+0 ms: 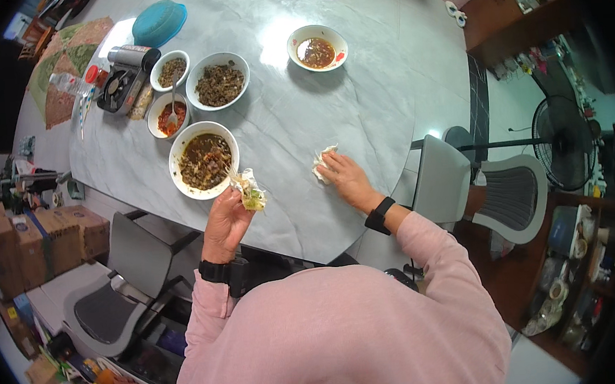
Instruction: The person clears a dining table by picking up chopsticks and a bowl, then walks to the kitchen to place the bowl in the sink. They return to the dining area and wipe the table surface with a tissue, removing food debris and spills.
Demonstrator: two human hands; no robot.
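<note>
My left hand (pixel 224 219) pinches a crumpled, stained tissue (pixel 250 189) with greenish and yellowish bits on it, just off the right rim of a white bowl (pixel 176 175). That bowl holds dark broth with chopped food and some red pieces. Flat on the marble-patterned table (pixel 289 236), my right hand (pixel 352 181) presses a crumpled white tissue (pixel 320 169) under its fingers. Beyond the near bowl stand a small bowl of red chilli sauce (pixel 152 117) with a metal spoon (pixel 173 107) and a larger bowl of dark minced food (pixel 245 84).
A bowl of brown liquid (pixel 338 44) stands farther back. At the left are a small bowl of minced food (pixel 184 60), a portable gas stove (pixel 121 90), a plastic bottle (pixel 70 84), a blue basket (pixel 158 23) and an umbrella (pixel 66 64). Chairs (pixel 440 182) flank the table.
</note>
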